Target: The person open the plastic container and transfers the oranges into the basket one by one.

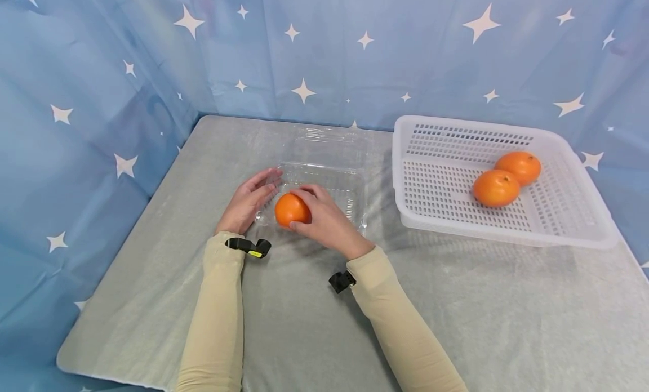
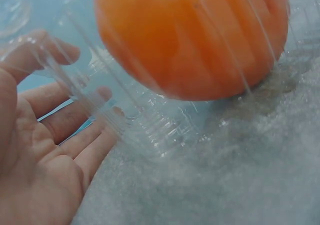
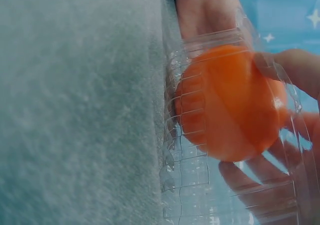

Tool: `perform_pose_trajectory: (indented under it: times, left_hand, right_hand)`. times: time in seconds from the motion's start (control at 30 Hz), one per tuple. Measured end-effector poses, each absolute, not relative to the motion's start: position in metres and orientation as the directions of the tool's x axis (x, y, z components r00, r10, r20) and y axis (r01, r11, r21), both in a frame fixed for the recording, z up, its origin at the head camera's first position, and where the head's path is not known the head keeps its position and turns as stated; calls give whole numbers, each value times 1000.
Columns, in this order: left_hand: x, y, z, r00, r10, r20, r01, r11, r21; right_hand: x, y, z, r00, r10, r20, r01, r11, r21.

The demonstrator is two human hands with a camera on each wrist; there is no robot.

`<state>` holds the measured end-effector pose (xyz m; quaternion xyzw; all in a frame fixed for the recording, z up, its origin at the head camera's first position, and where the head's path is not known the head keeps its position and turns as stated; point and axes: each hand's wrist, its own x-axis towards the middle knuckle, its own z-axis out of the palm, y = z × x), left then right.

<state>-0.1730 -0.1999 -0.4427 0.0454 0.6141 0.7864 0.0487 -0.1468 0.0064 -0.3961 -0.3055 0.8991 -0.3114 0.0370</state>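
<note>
My right hand point(image 1: 327, 220) holds a smooth, round orange point(image 1: 292, 210) from its right side, thumb and fingers spread around it. The fruit sits low inside a clear plastic clamshell box point(image 1: 329, 181), in its front left part. Through the see-through wall, the same orange point(image 3: 230, 105) shows in the right wrist view with fingertips against it. Along the box's left side lies my left hand point(image 1: 248, 200), its fingers loosely extended at the wall. In the left wrist view that hand point(image 2: 55, 135) has its palm turned toward the box, apart from the orange point(image 2: 195, 40).
A white perforated plastic basket point(image 1: 441, 220) stands at the right with two more oranges, one orange point(image 1: 496, 188) in front of the other point(image 1: 518, 168). The box's transparent lid point(image 1: 324, 144) is folded back toward the blue star-patterned curtain point(image 1: 334, 59). A grey cloth point(image 1: 304, 324) covers the table.
</note>
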Motion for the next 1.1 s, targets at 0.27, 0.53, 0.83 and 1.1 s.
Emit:
perform_pose_trajectory:
  times: [0.27,0.53,0.83,1.1]
  left_hand:
    - [-172,-200,-442,-990,140,11,-26,-259,966]
    - [-171,-201,-442,-989,146,22,-16,-256,967]
    - [-172,-201,-442,-991,133,15,-16,-233,972]
    - [-172,-201,-442,-990,137,15,-20,-248,969]
  right_hand:
    - [-148,7,-398,-810,-581,79,-491,597,-634]
    - [-149,7,-398,-793,-599,114,-518,563,-644]
    - [-148,7,-397,-795,-590,142,-547,597,-586]
    - [-148,9,-397,-773,-608,182,-594,591,-546]
